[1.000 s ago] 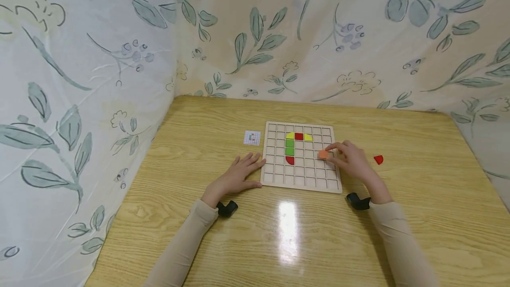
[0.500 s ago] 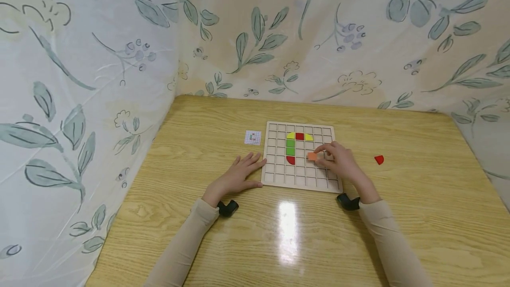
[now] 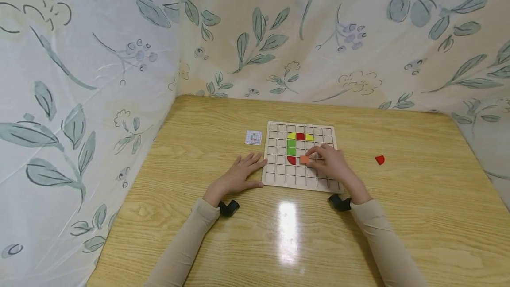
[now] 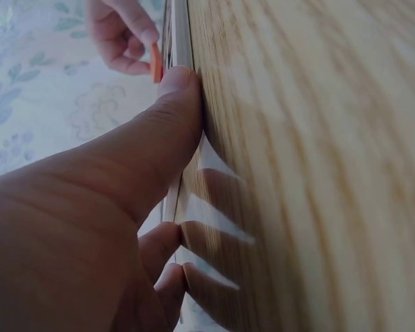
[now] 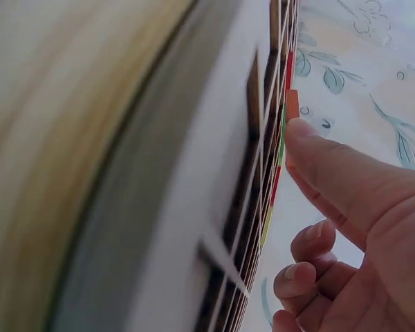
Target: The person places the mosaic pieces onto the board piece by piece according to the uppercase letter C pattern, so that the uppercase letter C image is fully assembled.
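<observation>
My right hand pinches an orange square tile between thumb and fingertips over the wooden grid board. The tile sits just right of a red rounded tile; in the right wrist view the orange tile appears slightly raised from the grid. Green tiles run up from the red one to a yellow tile, a red square tile and another yellow tile. My left hand lies with fingers spread, its thumb and fingertips touching the board's left edge.
A small printed card with a grid pattern lies left of the board. One red quarter-round tile lies on the wooden table to the right. A patterned cloth hangs behind and at the left.
My right hand has carried the orange tile leftward and slightly nearer across the board, to beside the red rounded tile. The left hand has stayed at the board's edge.
</observation>
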The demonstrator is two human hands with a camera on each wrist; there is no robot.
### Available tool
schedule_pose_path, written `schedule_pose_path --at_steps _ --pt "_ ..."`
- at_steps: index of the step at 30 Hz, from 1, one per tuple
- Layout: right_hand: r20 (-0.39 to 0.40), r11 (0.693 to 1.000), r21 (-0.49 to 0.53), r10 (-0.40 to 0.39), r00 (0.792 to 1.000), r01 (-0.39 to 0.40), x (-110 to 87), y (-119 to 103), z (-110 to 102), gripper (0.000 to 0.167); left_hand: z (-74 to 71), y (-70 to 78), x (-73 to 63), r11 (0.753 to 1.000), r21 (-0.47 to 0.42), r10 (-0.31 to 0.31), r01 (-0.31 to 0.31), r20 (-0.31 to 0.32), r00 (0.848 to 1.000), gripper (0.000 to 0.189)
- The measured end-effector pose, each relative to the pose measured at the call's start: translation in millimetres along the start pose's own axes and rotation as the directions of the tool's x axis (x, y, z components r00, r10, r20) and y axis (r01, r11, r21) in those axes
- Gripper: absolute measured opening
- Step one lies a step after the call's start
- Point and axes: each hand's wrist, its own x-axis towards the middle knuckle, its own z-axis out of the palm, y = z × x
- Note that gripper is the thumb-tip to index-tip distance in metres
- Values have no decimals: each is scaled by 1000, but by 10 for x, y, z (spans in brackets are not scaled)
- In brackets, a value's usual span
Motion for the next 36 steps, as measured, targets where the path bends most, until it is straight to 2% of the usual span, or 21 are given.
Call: schedule_pose_path --at_steps 36 --pt "39 998 12 65 997 -66 18 -105 18 24 8 -7 5 1000 -2 0 0 -4 1000 71"
